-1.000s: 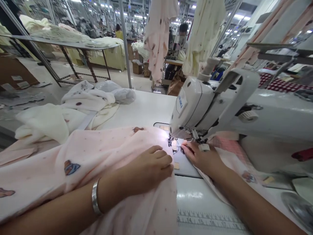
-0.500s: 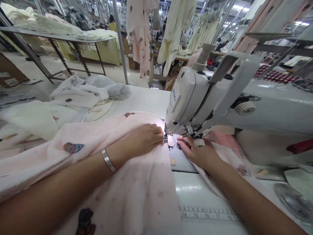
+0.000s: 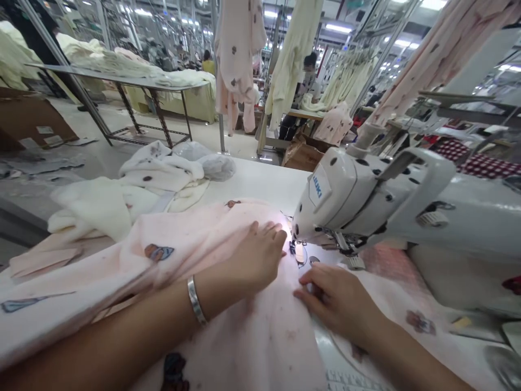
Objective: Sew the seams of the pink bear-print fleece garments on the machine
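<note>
Head view: the person's two hands are apart, neither clamped on anything. The left hand (image 3: 260,255), with a silver bangle (image 3: 195,300) on its wrist, lies flat with fingers spread on the pale pink printed fabric (image 3: 252,331), its fingertips just beside the needle area. That flat press seems to keep the cloth smooth and held down against the white table top (image 3: 260,182) where it meets the presser foot (image 3: 299,252). The right hand (image 3: 334,298) sits at about 1 o'clock, just in front of the foot, its fingers lightly curved on the fabric's edge; no firm pinch shows, and this placing looks like guiding rather than gripping. The fabric spreads from about 9 o'clock across to 3 o'clock, soft and slightly rumpled, dotted with small prints and patches, its bulk lying on the table to the left of the needle. The white Juki sewing machine head (image 3: 337,201) rises at about 1 o'clock, its lamp lighting the cloth beneath. A heap of cream fabric (image 3: 91,209) lies at about 10 o'clock, with a clear plastic bag (image 3: 214,167) behind it. Pink and cream garments (image 3: 238,54) hang at 12 o'clock, and a co-worker (image 3: 307,81) sits beyond them.
</note>
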